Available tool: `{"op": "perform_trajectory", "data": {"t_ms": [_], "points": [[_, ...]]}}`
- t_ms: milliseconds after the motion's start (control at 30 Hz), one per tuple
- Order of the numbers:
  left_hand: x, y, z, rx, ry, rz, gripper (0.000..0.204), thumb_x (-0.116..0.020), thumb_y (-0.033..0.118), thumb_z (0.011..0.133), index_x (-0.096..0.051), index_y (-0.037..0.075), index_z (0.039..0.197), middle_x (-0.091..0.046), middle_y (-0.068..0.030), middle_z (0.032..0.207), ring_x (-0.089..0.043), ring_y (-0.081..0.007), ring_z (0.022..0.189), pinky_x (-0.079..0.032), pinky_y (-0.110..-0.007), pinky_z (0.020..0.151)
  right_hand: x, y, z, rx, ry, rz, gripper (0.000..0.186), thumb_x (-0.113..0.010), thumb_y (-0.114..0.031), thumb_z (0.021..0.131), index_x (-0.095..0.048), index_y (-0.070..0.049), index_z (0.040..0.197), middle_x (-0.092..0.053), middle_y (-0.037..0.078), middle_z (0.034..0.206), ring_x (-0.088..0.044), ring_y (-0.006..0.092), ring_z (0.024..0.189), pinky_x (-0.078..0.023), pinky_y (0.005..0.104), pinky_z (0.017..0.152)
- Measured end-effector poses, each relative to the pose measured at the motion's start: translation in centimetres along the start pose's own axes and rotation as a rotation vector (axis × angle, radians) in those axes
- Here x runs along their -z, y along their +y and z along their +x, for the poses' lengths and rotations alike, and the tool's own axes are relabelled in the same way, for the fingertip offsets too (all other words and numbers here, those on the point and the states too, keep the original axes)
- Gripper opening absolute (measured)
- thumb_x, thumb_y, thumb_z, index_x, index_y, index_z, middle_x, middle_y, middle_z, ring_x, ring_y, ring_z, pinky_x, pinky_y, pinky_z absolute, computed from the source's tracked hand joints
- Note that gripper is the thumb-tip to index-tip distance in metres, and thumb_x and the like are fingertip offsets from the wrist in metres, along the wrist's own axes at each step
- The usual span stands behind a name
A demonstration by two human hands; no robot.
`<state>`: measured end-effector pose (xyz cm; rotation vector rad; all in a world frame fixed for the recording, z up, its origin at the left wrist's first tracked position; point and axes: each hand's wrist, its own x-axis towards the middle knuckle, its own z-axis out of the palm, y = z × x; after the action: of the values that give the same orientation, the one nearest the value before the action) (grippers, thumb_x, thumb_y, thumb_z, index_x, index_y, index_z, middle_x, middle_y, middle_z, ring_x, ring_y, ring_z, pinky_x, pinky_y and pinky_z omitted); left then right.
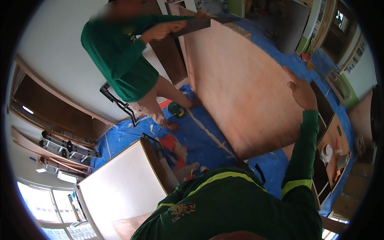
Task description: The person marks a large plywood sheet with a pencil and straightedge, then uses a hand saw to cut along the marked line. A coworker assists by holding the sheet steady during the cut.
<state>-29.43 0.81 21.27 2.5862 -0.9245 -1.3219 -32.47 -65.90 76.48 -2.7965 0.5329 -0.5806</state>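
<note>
A large plywood panel [244, 88] stands on edge in front of me, slanting from far left to near right. My right hand [303, 94] grips its right-hand edge, thumb toward the near face; the other fingertips are partly hidden. Low beside my body, my left hand [187, 177] is mostly covered by my sleeve and appears closed around a thin orange pencil [192, 172]. Across from me, a co-worker in a green top [120, 64] has both hands by a dark flat strip [196, 27] at the panel's far top corner.
Blue sheeting [208, 140] covers the floor. A white-faced board [124, 184] stands at my left, with a folded ladder [68, 148] beyond. On my right, a wooden unit [332, 156] carries a roll of tape and small tools. A green-and-black round item [175, 109] lies near the co-worker's feet.
</note>
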Motion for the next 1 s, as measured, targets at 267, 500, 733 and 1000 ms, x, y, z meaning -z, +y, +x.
{"op": "perform_trajectory", "data": {"t_ms": [267,500,733,1000], "points": [[-2.8,0.8,1.5,0.104,0.096,-0.053,0.05,-0.071,0.051,0.096,-0.077,0.01,0.124,-0.08,-0.0182,0.114,-0.078,-0.0393,0.103,-0.062,-0.054,0.086,1.1,-0.7,-0.2,0.078,-0.099,0.049,0.061,-0.06,-0.01,0.108,-0.046,-0.017,0.167,-0.054,0.024,0.16,-0.051,0.0446,0.148,-0.045,0.0464,0.118],[-5.0,0.5,-2.0,0.487,0.533,-1.101,0.05,-0.08,0.027,0.092,-0.073,0.008,0.138,-0.081,-0.0147,0.113,-0.079,-0.0282,0.094,-0.063,-0.046,0.077,0.4,-1.2,0.6,0.127,-0.156,0.06,0.059,-0.05,-0.005,0.11,-0.042,-0.007,0.169,-0.042,0.019,0.175,-0.039,0.0344,0.162,-0.031,0.0381,0.129],[-11.2,-9.2,-12.0,0.887,1.134,-2.159,0.019,-0.068,0.013,0.104,-0.075,0.009,0.122,-0.07,-0.0051,0.082,-0.066,-0.0207,0.064,-0.055,-0.041,0.051,1.3,-1.7,0.2,0.024,-0.227,0.001,0.06,-0.051,-0.003,0.111,-0.041,-0.008,0.17,-0.046,0.021,0.171,-0.043,0.036,0.159,-0.033,0.0379,0.127],[-18.4,-22.7,-19.5,0.443,1.279,-2.362,0.059,-0.064,0.001,0.102,-0.049,0.01,0.159,-0.069,-0.0139,0.092,-0.069,-0.0265,0.074,-0.058,-0.042,0.061,0.3,1.8,1.1,0.062,-0.197,-0.053,0.056,-0.05,-0.013,0.113,-0.043,-0.008,0.168,-0.048,0.021,0.17,-0.046,0.0357,0.157,-0.032,0.0381,0.128]]}}
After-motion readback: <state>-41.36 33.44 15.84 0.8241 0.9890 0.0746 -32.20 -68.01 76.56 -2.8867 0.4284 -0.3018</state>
